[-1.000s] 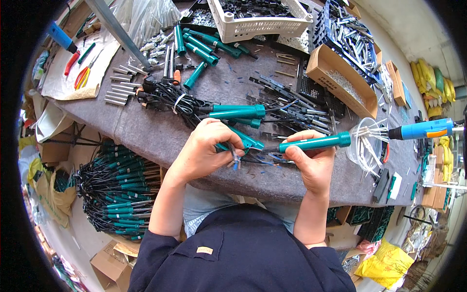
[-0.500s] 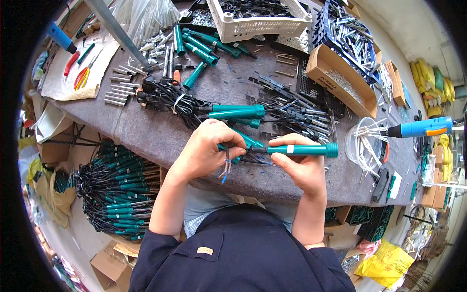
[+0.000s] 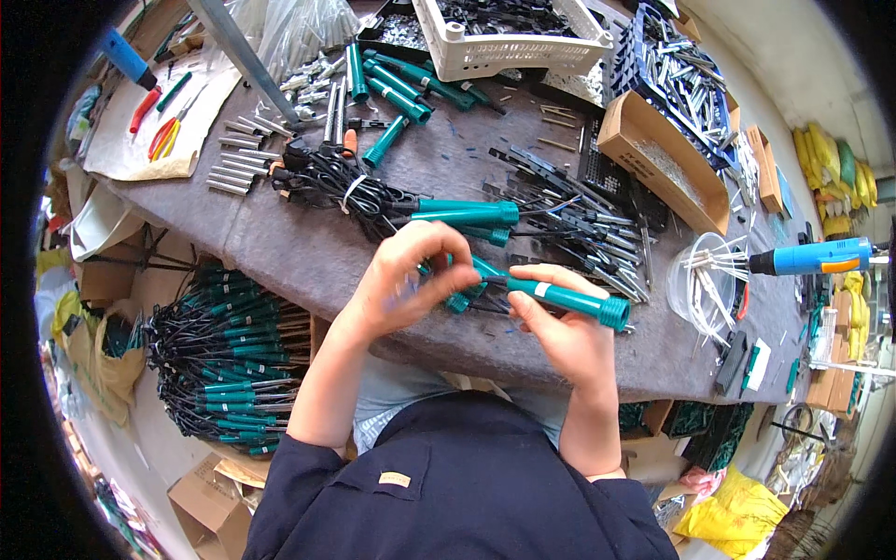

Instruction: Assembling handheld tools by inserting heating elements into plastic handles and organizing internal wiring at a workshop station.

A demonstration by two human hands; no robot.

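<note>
Green handle point(image 3: 581, 305) clamped in fingers of right hand point(image 3: 571, 343), above near side of counter point(image 3: 280, 245). Left hand point(image 3: 411, 280) blurred, fingers curled; grip cannot be told. Handle best steadied, neighbouring handles point(image 3: 467, 213) left unbumped.

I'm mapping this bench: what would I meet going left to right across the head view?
Red-and-yellow hand tool, metal tubes, left hand, right hand holding green handle, clear tub, orange-marked blue tool.
</note>
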